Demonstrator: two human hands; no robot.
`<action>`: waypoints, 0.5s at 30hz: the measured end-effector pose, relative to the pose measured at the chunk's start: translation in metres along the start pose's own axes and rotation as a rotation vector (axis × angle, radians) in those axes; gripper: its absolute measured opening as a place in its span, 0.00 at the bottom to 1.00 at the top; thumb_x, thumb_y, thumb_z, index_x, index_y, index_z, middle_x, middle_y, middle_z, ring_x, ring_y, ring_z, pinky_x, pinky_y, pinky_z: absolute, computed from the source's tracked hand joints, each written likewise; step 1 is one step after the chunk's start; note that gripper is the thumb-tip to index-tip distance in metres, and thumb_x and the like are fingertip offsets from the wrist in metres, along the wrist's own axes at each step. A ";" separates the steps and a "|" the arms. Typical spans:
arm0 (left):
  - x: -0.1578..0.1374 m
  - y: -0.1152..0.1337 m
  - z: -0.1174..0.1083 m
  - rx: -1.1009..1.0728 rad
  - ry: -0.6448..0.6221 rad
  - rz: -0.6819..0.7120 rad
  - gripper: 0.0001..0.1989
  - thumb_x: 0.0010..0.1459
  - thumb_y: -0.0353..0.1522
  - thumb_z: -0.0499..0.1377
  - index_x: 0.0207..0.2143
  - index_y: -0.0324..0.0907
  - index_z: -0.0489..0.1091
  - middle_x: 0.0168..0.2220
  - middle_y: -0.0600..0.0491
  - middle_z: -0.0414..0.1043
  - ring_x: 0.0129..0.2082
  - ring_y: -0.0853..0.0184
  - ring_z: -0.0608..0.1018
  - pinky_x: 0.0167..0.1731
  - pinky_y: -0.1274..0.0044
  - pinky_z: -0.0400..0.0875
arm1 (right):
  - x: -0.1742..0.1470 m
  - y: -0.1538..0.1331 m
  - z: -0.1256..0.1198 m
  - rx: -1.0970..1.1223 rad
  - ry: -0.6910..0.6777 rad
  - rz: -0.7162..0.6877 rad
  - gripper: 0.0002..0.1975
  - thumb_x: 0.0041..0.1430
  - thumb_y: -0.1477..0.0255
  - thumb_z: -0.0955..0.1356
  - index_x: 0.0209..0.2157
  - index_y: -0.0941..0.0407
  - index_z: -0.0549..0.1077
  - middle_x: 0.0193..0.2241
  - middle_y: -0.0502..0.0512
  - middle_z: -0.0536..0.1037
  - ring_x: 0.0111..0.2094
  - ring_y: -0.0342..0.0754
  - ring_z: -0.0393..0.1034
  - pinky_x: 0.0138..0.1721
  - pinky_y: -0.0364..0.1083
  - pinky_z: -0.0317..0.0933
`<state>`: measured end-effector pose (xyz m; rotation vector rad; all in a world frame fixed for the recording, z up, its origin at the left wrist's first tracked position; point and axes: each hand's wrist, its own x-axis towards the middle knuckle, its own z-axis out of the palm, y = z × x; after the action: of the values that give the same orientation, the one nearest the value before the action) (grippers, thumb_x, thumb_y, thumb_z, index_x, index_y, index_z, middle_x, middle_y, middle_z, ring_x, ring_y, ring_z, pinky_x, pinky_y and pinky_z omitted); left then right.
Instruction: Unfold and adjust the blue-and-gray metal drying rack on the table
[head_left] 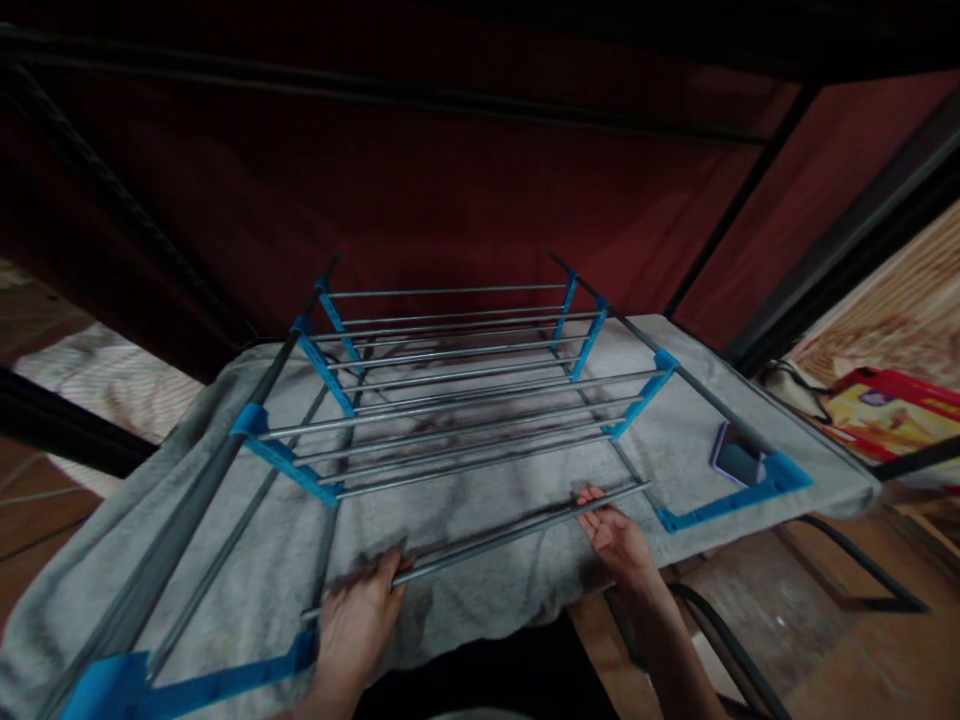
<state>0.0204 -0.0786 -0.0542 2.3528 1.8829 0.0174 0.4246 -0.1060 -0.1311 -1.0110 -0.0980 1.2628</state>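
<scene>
Head view: the loose metal rod (480, 540) is pinched by the left hand (356, 620) near its 8 o'clock end; the open right hand (615, 535) supports the 2 o'clock end, above the grey cloth (465, 590)

Head camera — looking forward and down, close over the rack (465, 390).

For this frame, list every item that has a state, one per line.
Rack frame: partly assembled, the two farther tiers fitted with rods, the near tier without.
Loose rods: a bundle held across the near end, not fitted.
Left hand: closed on the rods.
Right hand: open, palm up, under the rods.
Phone: flat on the grey cloth.
</scene>
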 end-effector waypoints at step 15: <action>0.026 -0.019 0.035 -0.102 0.213 0.172 0.16 0.68 0.32 0.49 0.48 0.41 0.75 0.46 0.44 0.80 0.48 0.56 0.80 0.53 0.63 0.71 | 0.025 -0.005 -0.012 -0.322 0.108 -0.180 0.12 0.51 0.63 0.73 0.37 0.52 0.78 0.40 0.57 0.83 0.44 0.53 0.80 0.49 0.53 0.74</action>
<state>0.0112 -0.0524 -0.0930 2.5195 1.7091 0.3862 0.4442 -0.0921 -0.1466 -1.3150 -0.3093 1.0450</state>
